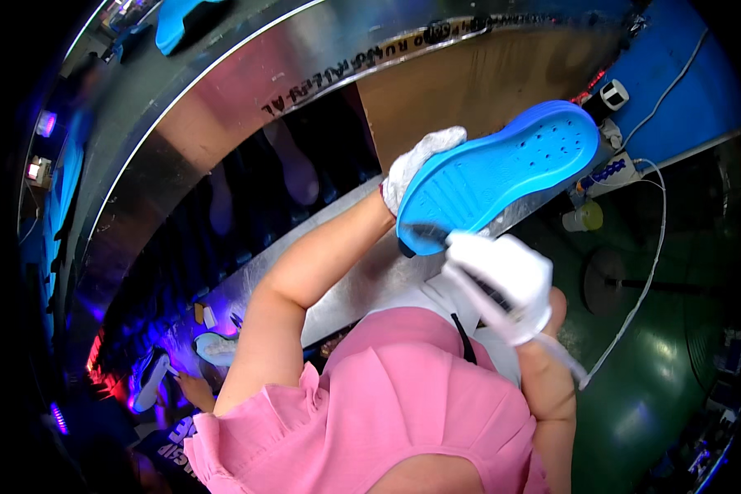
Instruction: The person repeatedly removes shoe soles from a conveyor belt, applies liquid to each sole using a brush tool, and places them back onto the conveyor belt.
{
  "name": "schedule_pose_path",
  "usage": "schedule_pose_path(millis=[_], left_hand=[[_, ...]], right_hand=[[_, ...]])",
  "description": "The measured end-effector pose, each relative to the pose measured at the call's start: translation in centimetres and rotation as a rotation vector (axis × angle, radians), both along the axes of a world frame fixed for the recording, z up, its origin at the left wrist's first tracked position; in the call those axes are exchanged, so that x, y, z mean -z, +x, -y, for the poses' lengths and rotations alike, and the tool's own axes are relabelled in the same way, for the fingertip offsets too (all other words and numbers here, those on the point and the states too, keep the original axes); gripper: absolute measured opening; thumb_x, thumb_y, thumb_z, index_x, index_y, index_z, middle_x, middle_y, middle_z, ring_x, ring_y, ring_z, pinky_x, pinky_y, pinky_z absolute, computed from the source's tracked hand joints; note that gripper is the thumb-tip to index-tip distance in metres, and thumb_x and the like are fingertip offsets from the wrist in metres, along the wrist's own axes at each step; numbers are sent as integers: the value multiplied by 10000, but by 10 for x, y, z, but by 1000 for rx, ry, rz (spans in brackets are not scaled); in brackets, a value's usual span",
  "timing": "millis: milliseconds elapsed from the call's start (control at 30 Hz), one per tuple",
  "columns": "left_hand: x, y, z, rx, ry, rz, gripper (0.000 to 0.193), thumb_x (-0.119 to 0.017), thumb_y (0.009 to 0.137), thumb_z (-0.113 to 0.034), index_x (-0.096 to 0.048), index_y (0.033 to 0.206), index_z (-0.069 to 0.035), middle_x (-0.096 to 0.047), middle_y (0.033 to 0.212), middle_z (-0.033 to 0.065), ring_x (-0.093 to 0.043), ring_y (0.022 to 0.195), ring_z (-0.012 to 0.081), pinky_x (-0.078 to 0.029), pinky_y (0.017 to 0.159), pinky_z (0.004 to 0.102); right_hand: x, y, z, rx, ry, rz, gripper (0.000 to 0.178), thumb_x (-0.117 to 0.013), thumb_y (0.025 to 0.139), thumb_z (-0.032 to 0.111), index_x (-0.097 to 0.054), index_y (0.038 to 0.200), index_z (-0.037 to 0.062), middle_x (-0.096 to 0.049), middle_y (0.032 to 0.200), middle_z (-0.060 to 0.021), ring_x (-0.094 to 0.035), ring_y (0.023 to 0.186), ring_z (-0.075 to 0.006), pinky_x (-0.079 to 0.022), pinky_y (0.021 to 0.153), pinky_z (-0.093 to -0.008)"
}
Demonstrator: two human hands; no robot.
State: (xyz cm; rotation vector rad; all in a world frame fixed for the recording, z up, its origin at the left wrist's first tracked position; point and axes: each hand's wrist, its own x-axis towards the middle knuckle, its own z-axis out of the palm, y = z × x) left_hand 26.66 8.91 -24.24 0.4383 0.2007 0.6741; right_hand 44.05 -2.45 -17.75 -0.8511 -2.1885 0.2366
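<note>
A bright blue shoe sole [494, 173] is held up and tilted in front of me, its heel end toward me and its forefoot, dotted with small holes, at the upper right. My left hand [420, 165], in a pale work glove, is closed round the sole's left edge. My right hand [502, 284], in a white glove and blurred by motion, is closed on a brush. The dark bristles of the brush [426, 233] lie over the sole's heel end. A white hose or cord [634, 313] runs from beside my right wrist to the right.
A metal-edged conveyor [222, 66] curves across the far side, bearing blue pieces. Beneath it, soles stand in a dark space beside a brown board [469, 82]. A yellow-white container [583, 217] is at the right. Another person's hand [196, 390] works at a sole at lower left.
</note>
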Motion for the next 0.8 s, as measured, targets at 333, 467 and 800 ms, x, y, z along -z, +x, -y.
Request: schedule_pose_path(millis=[333, 467, 800], left_hand=[[15, 2, -39, 23, 529, -371, 380, -603, 947, -308, -668, 1209, -41, -671, 1180, 85, -636, 1072, 183, -491, 975, 331], [2, -1, -33, -89, 746, -554, 380, -656, 918, -297, -679, 1198, -42, -679, 1171, 79, -639, 1074, 169, -498, 962, 293], [-26, -27, -33, -101, 1042, -604, 326, -514, 980, -151, -630, 1280, -100, -587, 1347, 114, -553, 1251, 255, -427, 1077, 358]], right_hand=[[-19, 2, 4, -157, -12, 393, 281, -705, 731, 92, -655, 1006, 125, -699, 1037, -25, -607, 625, -187, -513, 569, -299], [-16, 6, -6, -50, -330, -227, 180, -780, 721, 27, -741, 897, 29, -729, 932, -144, -695, 778, -277, -549, 722, -297], [-32, 8, 6, -67, -61, 215, 305, -719, 695, 36, -705, 991, 110, -720, 1054, -85, -639, 673, -204, -502, 561, -280]])
